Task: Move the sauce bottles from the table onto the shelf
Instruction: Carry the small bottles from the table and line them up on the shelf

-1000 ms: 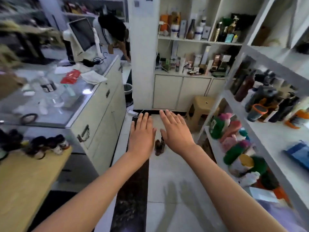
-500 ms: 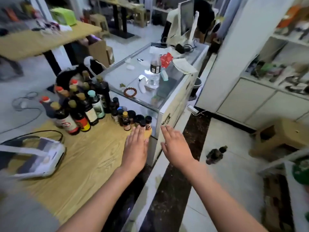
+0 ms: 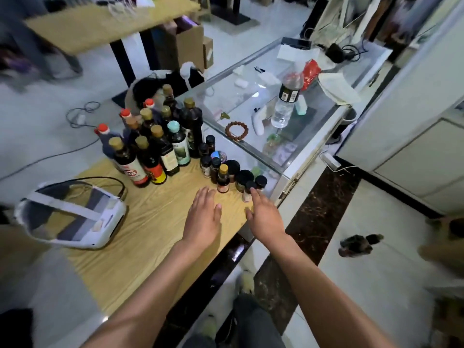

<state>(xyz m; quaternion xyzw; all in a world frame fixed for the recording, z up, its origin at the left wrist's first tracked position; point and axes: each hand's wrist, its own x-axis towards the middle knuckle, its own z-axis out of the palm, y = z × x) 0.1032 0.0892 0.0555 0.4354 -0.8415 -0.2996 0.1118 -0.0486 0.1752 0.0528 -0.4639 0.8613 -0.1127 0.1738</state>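
Note:
Several dark sauce bottles (image 3: 153,144) with gold, red and teal caps stand clustered at the far end of a wooden table (image 3: 140,237). To their right is a row of small jars and little bottles (image 3: 223,175). My left hand (image 3: 204,217) hovers flat over the table, fingers straight, just short of the small jars. My right hand (image 3: 262,214) is also flat, its fingertips close to the small jar (image 3: 247,192) at the table's right edge. Neither hand holds anything. The shelf is out of view.
A white headset-like device (image 3: 72,212) with a cable lies on the table's left. A glass counter (image 3: 271,114) beyond the table carries a water bottle (image 3: 286,99), a bead bracelet and papers. A dark bottle (image 3: 356,244) lies on the floor to the right. White cabinets stand at right.
The view has swung left from the shelves to the table. Both flat hands have moved over the table toward the small jars.

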